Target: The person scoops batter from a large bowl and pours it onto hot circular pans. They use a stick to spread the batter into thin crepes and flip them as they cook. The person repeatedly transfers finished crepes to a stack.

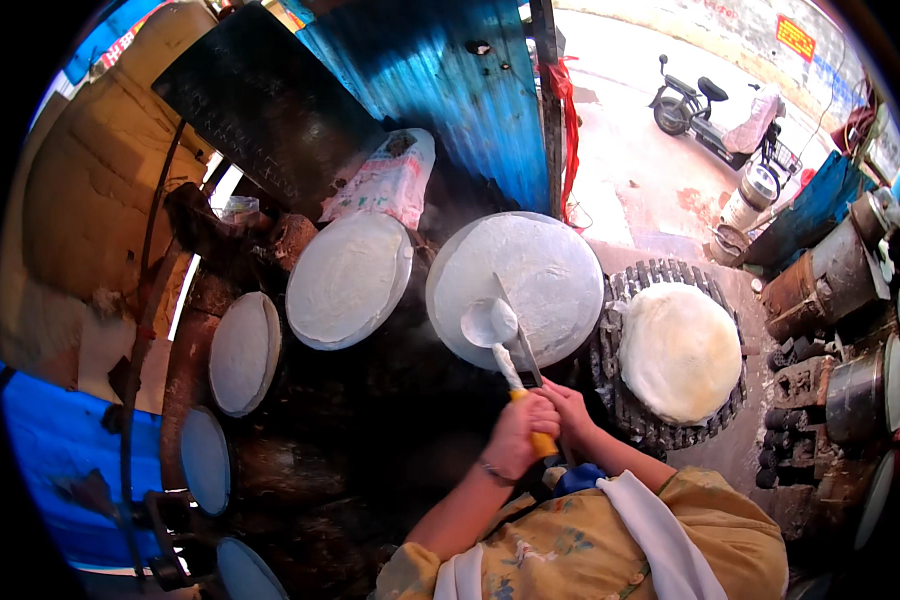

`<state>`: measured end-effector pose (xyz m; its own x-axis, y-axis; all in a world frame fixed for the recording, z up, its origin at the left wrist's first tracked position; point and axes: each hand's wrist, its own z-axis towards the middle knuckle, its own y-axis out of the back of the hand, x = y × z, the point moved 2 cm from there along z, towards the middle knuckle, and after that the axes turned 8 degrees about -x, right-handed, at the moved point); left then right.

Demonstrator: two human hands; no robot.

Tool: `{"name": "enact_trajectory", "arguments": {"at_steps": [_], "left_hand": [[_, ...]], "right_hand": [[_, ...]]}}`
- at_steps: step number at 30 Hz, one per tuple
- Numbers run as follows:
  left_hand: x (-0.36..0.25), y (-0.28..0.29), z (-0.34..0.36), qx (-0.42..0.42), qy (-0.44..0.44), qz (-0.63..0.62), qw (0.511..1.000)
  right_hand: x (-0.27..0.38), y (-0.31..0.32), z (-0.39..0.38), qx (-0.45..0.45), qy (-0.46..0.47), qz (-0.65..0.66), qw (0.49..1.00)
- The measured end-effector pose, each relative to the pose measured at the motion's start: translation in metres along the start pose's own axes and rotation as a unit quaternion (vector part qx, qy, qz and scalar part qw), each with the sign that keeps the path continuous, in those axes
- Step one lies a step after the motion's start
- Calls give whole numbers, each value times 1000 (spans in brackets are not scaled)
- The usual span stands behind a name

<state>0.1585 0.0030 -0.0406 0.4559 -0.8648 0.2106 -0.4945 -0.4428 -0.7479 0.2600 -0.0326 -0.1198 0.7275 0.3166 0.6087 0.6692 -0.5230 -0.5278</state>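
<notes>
Ladle [492, 325] and thin blade [522, 340] reach out ahead of my fingers over the round white sheet [530, 275] on its pan. My left hand [518, 432] is wrapped tight around the ladle's yellow handle [542, 440]; my right hand [570, 405] is closed on the blade's end. The ladle looks light and stiff, best held by that handle; the sheet seems soft, thin and easily torn.

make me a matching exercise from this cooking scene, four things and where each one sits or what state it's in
Things:
1. ladle
2. stack of flatbreads
3. scooter
4. left hand

Places or states:
a. parked on the pavement, upper right
b. bowl resting on the round griddle
c. gripping a yellow handle
d. piled on a slatted rack, to the right

Pairs: 1-b, 2-d, 3-a, 4-c
</notes>
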Motion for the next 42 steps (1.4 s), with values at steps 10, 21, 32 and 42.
{"name": "enact_trajectory", "arguments": {"at_steps": [10, 21, 32, 42], "left_hand": [[-48, -62, -71, 183, -63, -167, 967], [-81, -17, -112, 221, -190, -154, 944], [-67, 82, -179, 102, -135, -241, 956], [-171, 96, -237, 204, -116, -128, 964]], "right_hand": [[80, -71, -23, -26, 322, -140, 936], [80, 55, 25, -57, 471, -676, 564], [37, 30, 36, -263, 420, -338, 800], [-51, 27, -23, -213, 344, -284, 870]]}}
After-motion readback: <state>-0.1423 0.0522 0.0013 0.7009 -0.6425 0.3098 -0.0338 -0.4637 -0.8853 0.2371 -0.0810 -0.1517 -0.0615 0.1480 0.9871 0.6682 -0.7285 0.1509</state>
